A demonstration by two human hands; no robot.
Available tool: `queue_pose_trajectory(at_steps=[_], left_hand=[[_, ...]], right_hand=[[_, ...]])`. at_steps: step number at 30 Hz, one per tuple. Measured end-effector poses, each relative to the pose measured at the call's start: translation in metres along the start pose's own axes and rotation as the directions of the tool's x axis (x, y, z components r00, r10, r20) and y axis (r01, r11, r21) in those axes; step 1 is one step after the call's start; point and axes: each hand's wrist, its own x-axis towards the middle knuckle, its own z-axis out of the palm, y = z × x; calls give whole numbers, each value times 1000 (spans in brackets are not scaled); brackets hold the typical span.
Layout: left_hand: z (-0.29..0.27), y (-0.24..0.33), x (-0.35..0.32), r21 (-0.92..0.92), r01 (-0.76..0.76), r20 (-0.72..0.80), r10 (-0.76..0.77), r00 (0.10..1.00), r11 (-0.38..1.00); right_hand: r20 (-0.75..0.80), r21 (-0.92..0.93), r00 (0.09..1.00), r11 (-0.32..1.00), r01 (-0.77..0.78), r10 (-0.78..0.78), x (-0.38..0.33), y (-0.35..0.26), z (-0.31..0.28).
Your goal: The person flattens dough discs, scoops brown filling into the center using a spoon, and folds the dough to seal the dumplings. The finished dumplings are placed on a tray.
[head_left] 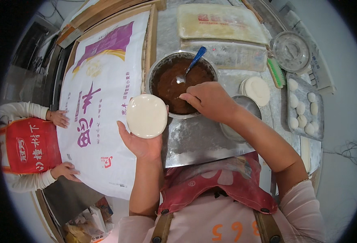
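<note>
On the palm of my left hand (145,146) rests a flat, round, white dough disc (147,116), held up at the near left rim of a metal bowl. The metal bowl (149,83) holds a loose brown powdery filling (168,83). A spoon with a blue handle (196,58) leans in it, out of my grasp. My right hand (209,99) hangs over the bowl's near right part with fingers curled in; what they hold, if anything, is hidden.
Right of the bowl lie stacked dough discs (257,91) and another metal bowl (245,104), partly under my forearm. Farther right are a green brush (276,73), a clear round lid (292,50) and a tray (290,87) of dough balls. A co-worker's hands (59,119) touch a white sack (117,162) at left.
</note>
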Motion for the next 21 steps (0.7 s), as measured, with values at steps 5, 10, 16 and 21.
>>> queue_pose_trajectory(at_steps=[5,10,16,21], left_hand=[[0,0,0,1,4,3,-4,1000,1000],[2,0,-2,39,-24,3,24,1000,999],[8,2,-2,4,0,-56,0,998,1000],[34,-5,-16,55,21,-142,-13,990,998]], right_hand=[[56,113,988,984,134,-141,-8,7,5],[6,424,993,899,-107,116,-11,6,-13],[104,700,852,571,-429,513,-9,2,-32],[88,770,803,471,-431,590,-14,21,-46]])
